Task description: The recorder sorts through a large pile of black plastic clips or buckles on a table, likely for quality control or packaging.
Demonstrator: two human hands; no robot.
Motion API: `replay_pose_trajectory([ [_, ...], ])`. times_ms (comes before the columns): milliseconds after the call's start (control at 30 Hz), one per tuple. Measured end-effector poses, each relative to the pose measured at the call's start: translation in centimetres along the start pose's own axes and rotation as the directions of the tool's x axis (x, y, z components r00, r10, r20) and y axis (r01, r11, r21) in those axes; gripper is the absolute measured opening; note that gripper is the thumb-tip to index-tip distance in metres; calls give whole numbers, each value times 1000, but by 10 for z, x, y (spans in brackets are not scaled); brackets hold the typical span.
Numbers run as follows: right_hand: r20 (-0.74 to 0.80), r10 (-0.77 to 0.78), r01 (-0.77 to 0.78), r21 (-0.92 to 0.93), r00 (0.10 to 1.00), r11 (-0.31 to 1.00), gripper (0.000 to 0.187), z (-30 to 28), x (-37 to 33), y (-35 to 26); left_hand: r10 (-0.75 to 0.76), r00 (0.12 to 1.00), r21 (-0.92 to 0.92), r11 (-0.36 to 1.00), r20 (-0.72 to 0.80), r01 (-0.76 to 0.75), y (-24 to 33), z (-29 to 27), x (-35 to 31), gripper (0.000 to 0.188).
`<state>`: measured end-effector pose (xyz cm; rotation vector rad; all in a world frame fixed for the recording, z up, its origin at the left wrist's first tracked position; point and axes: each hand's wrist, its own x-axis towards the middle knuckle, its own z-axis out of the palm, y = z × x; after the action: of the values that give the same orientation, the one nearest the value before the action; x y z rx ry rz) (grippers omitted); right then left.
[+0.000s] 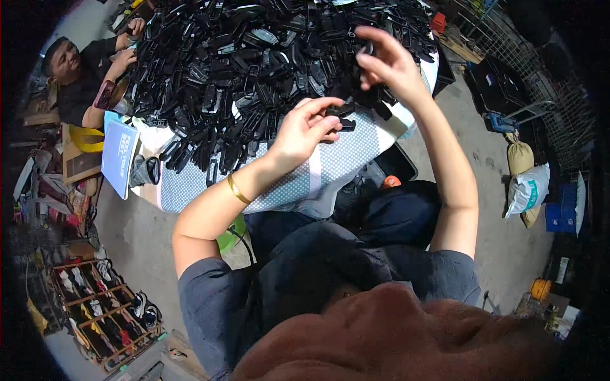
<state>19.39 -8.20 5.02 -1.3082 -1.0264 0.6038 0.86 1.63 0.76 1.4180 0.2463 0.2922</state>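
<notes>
A large heap of black plastic parts [254,76] covers the table; they are small and elongated, some with shiny faces, and I cannot tell their exact kind. At the heap's near edge my left hand [305,130] has its thumb and forefinger curled around a small black plastic part [345,109]. Farther right and higher, over the heap's right side, my right hand [391,66] is curled too, with a small dark part [368,48] between thumb and forefinger. Loose black parts lie just under both hands.
A dotted tablecloth [279,181] shows along the near edge. On the left stand a blue-and-white box [119,155] and a roll of clear tape [145,170]. Another person [95,70] works at the far left. Sacks [528,190] and a wooden rack [105,311] sit on the floor.
</notes>
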Motion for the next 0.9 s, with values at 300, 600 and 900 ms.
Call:
replay_pose_trajectory([
  [300,56,225,-231,271,973,934,22,25,-51,19,105,994,-220,971,26,-96,-1,-5,6,36],
  [600,10,138,-138,124,990,983,14,40,-65,17,105,990,171,981,-93,-88,5,-8,1,38],
  [900,4,59,-56,-250,998,967,25,46,-68,21,111,993,-150,982,-29,-114,6,-5,0,30],
])
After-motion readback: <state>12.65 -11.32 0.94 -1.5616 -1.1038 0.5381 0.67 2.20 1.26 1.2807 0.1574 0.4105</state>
